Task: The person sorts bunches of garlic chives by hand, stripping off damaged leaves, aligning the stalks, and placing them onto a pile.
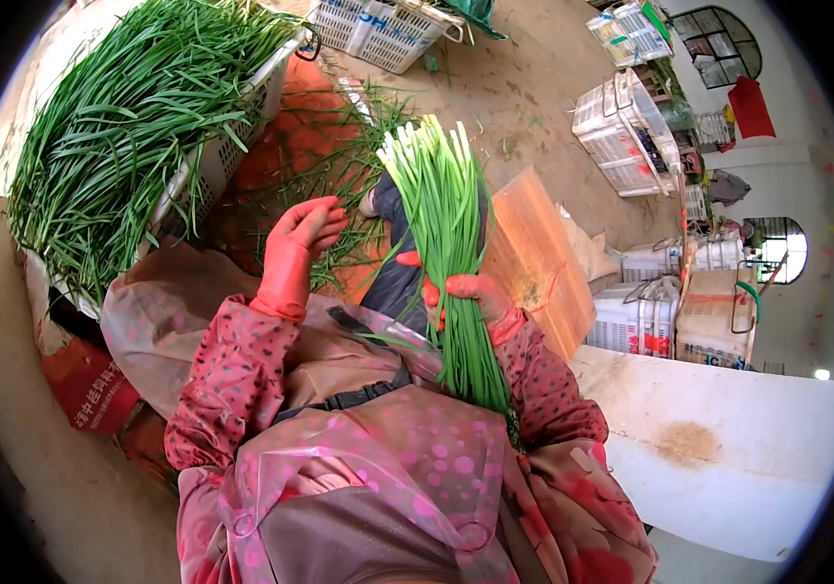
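Gripping the green bundle (451,229) at centre

We have our right hand (491,300) closed around it, pale ends topmost. Our left hand (302,237), loosely curled and free, hovers left of centre; a heaped white crate (210,175) stands upper left.

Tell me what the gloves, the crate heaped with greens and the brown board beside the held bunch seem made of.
Gloves: probably rubber, smooth, with a slight sheen.
Crate: likely dull white plastic, judging by its regular slots.
Board: apparently wood, from the grain-like streaks; whether it's varnished is unclear.
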